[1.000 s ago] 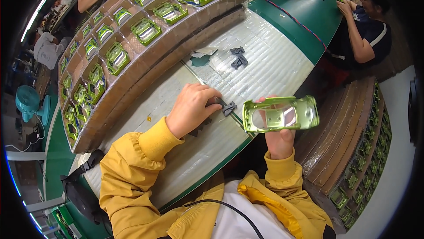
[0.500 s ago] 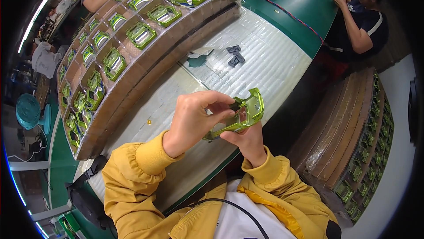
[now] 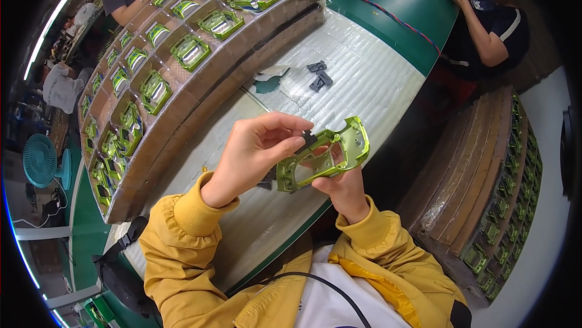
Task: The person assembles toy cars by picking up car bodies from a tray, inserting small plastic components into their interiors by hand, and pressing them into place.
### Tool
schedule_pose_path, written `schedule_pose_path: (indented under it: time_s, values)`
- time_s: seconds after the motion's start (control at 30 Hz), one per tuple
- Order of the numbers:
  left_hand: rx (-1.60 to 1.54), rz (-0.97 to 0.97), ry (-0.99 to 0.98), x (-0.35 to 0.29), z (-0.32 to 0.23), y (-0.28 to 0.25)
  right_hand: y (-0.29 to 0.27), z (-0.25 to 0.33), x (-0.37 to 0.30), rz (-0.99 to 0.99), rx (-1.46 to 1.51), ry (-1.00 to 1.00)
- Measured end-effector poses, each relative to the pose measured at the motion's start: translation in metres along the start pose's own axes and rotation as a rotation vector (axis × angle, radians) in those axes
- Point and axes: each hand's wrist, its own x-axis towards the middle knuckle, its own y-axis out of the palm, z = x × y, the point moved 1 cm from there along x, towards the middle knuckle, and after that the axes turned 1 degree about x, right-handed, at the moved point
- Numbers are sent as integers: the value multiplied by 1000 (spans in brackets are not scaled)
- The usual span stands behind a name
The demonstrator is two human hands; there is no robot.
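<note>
pinching a small dark piece (image 3: pixel 309 140) between thumb and fingertips, the left hand (image 3: pixel 248 152) shows in the head view with its grip nearly closed, just wide enough for that piece. the green car shell (image 3: pixel 351 143) is held up over the near edge of the tabletop (image 3: pixel 376 55), and it lies to the right of the left grip. its long way runs on a slant, from low on the left to high on the right. the dark piece is right by the far long side of the shell, but i cannot tell if the two touch. the left hand is the one nearer to that side. the right hand (image 3: pixel 345 191) has the shell from below, its grip closed on the near long side, with the thumb on the edge and the other fingers mostly hidden. more dark pieces (image 3: pixel 324 77) lie in a small heap past the hands, near some torn scraps (image 3: pixel 267 84). a brown tray (image 3: pixel 242 52) full of green shells (image 3: pixel 191 53) stands to the left
</note>
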Motion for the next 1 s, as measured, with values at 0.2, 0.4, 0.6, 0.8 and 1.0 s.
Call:
schedule_pose_path:
  time_s: [0.2, 0.4, 0.6, 0.8, 1.0]
  values:
    - [-185, 173, -110, -18, -4, 10, -1, 7, 8, 221, 189, -265]
    - [502, 177, 522, -26, -7, 27, -1, 10, 13, 388, 119, -470]
    - [493, 291, 572, -30, -18, 20, 4, 14, 11, 390, 43, -549]
    - [513, 261, 581, -34, -17, 18, 0, 24, 12, 530, -101, -530]
    - [544, 297, 674, -33, -17, 24, 3, 28, 10, 518, -80, -489]
